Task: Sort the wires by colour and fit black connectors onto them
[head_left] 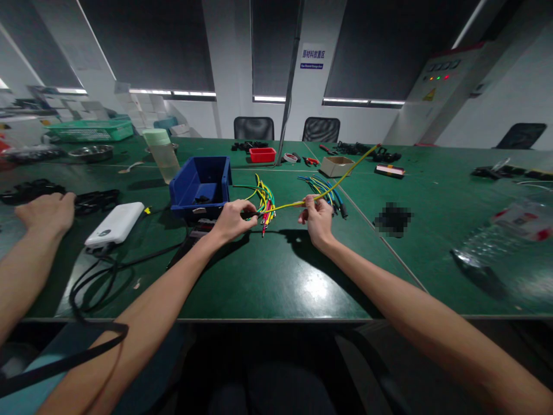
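A thin yellow wire runs between my two hands and sticks out beyond the right one toward the upper right. My left hand is closed at the wire's left end, pinching a small dark piece there. With thumb and fingers, my right hand grips the wire along its length. Behind the left hand lies a bundle of yellow, green and red wires with coloured tips. Blue and yellow wires with dark ends lie just behind my right hand.
A blue bin stands behind my left hand. To the left are a white power bank with a black cable, a bottle and a co-worker's hand. A plastic bottle lies at right; a small box sits behind.
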A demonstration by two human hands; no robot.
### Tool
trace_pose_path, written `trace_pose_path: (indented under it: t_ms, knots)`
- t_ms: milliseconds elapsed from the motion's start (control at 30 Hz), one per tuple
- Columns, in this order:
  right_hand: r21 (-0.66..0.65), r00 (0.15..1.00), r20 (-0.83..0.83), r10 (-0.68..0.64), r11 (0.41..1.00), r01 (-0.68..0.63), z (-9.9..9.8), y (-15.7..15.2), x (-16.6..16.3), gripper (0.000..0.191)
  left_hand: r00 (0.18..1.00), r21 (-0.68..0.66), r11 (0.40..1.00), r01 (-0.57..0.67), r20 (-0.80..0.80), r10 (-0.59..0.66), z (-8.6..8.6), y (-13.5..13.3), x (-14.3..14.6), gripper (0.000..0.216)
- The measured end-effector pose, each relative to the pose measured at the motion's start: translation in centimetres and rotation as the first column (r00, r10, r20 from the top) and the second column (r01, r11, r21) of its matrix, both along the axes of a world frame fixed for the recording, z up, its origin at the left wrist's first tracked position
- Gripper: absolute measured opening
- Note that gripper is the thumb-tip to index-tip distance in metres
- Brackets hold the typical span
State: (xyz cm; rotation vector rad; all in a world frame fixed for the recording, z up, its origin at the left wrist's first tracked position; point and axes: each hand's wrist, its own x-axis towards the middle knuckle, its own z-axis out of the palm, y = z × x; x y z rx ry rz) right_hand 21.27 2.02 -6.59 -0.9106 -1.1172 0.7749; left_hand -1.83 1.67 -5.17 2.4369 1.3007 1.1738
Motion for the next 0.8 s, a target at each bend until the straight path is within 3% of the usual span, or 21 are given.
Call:
trace_pose_path:
  t_ms: [800]
  knots:
    - [-0.019, 0.999, 0.007, 0.049, 0.999, -0.049, 0.18, -0.6, -0.65, 0.042, 1.0, -0.014, 1.0, 0.009, -0.007, -0.009, 0.08, -0.26, 0.32, 0.01]
